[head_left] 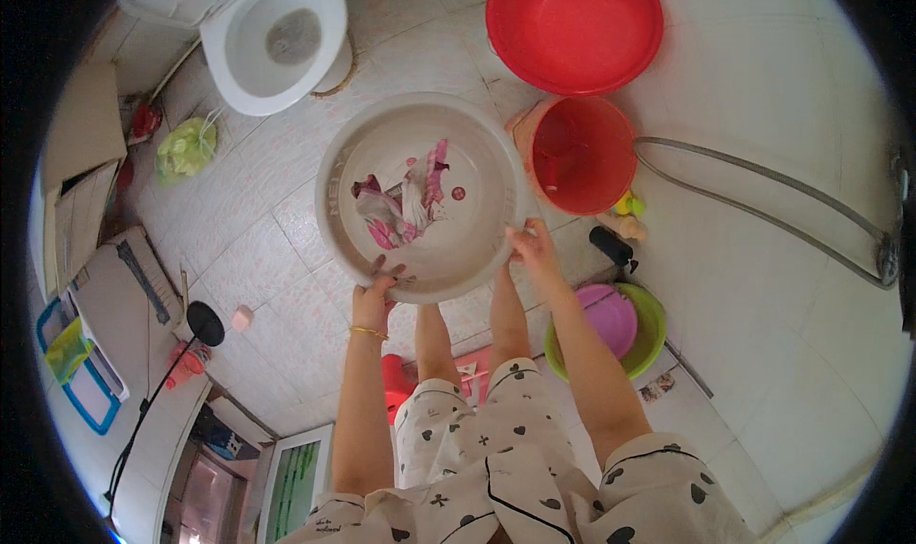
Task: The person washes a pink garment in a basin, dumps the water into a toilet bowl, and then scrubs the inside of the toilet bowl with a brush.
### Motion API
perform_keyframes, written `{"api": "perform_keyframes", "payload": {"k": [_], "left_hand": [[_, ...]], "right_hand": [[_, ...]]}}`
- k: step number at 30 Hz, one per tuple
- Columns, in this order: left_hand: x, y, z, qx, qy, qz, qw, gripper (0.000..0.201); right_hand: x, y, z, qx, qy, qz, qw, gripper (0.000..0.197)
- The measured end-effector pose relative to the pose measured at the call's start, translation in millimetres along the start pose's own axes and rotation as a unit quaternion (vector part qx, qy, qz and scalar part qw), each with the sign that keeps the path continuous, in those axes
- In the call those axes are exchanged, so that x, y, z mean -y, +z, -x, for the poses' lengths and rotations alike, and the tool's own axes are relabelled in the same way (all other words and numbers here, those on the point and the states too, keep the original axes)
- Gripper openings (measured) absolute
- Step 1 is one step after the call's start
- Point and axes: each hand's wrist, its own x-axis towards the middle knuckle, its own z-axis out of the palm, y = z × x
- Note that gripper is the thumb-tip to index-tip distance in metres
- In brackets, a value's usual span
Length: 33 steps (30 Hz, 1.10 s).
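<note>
**Both hands on the rim of the grey basin, red tubs crowding its right side**

You hold the round grey basin [421, 196] out in front of you, above the tiled floor [763, 286]. Your left hand [375, 299] is closed over the near-left part of its rim, fingers curled inside the edge. Your right hand [534, 251] grips the near-right part of the rim in the same way, fingers wrapped over the lip. Inside the basin lies a small crumpled cloth [405, 205], pink and white, left of the middle of the bottom.

Mind the right edge: the basin's rim appears to overlap or just meet the red bucket [584, 155], which stands just to the right, and the pictures do not show whether they touch. Farther off behind that bucket sits a wide red basin [574, 27]. On the far left the white toilet [275, 36] is near the grey basin's far-left rim but apart from it. Near your right forearm a pink bowl nested in a green one [620, 324] sits on the floor, with a dark bottle [611, 246] just beyond it.

The widest bare floor lies to the right, past a grey hose [763, 200] that curves across the tiles. To the left there is a narrower strip of floor between the basin and a green bag [186, 150], a small pink thing [242, 318] and a black round-headed tool [204, 323].
</note>
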Motion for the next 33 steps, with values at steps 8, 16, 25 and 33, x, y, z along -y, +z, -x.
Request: {"api": "perform_keyframes", "payload": {"k": [8, 16, 25, 33], "left_hand": [[42.1, 33.0, -21.4, -0.040, 0.008, 0.106, 0.994, 0.058], [60.9, 43.8, -34.5, -0.100, 0.008, 0.151, 0.983, 0.056], [75.6, 34.9, -40.7, -0.085, 0.029, 0.157, 0.984, 0.060], [70.6, 25.7, -35.5, -0.104, 0.031, 0.139, 0.984, 0.063]], "right_hand": [[-13.5, -80.1, -108.2, -0.074, -0.115, 0.004, 0.991, 0.028], [-80.3, -103.2, -238.3, -0.117, 0.100, 0.183, 0.971, 0.033], [-128.2, -127.9, -301.8, -0.121, 0.210, 0.138, 0.960, 0.063], [-116.1, -122.5, -285.3, -0.199, 0.059, 0.661, 0.722, 0.037]]}}
